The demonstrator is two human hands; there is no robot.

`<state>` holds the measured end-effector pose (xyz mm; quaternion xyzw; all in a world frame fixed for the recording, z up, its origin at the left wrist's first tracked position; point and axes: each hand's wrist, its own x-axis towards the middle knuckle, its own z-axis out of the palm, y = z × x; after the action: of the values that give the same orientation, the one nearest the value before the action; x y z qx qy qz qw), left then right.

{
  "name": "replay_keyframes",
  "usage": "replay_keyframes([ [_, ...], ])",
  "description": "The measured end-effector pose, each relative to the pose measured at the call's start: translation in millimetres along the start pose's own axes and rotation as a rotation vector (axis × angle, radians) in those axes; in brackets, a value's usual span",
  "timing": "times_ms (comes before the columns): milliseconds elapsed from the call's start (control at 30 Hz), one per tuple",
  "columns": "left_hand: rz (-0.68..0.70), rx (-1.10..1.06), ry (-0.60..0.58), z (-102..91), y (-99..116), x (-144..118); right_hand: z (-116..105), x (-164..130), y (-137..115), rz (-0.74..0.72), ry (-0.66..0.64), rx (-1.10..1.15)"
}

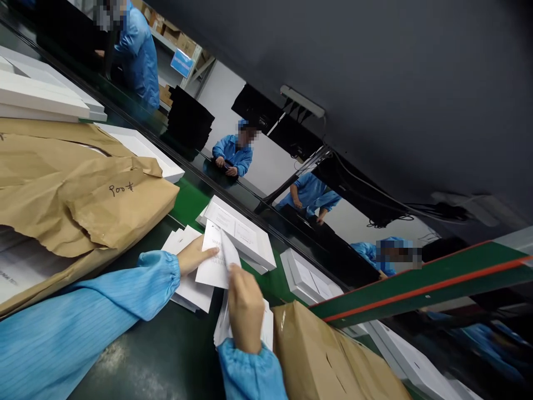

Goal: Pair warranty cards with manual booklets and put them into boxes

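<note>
Between my two hands is a white printed leaflet point(216, 258), its upper right part curling. My left hand point(194, 255) grips its left edge, thumb on top of the print. At the leaflet's right edge, my right hand point(245, 305) has its fingers closed on the paper. Beneath the left hand lies a loose stack of white leaflets point(194, 294). Another white paper stack point(266, 328) sits under and beside my right hand, partly hidden by it. Just beyond the leaflet, a white box tray point(254, 239) holds printed papers.
A torn brown paper package point(125, 205) lies at left, with white trays point(41, 100) behind it. Another brown package point(325, 355) stands at right. More white trays point(306, 278) rest on the green conveyor belt point(189, 203). Several co-workers in blue point(233, 153) work across the line.
</note>
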<state>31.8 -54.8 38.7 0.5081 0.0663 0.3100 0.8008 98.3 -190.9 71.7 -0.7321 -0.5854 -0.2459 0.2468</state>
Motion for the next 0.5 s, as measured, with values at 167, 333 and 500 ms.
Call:
replay_keyframes([
  [167,0.041,0.047,-0.013,-8.1,-6.0,6.2,28.1,-10.5,7.6,-0.152,-0.041,-0.092],
  [333,0.055,0.12,0.006,-7.1,-7.3,5.3,24.6,-12.1,16.3,-0.097,-0.17,-0.011],
  [500,0.062,0.249,0.093,-3.7,-3.5,3.1,21.1,-8.2,30.8,0.391,0.071,0.381],
])
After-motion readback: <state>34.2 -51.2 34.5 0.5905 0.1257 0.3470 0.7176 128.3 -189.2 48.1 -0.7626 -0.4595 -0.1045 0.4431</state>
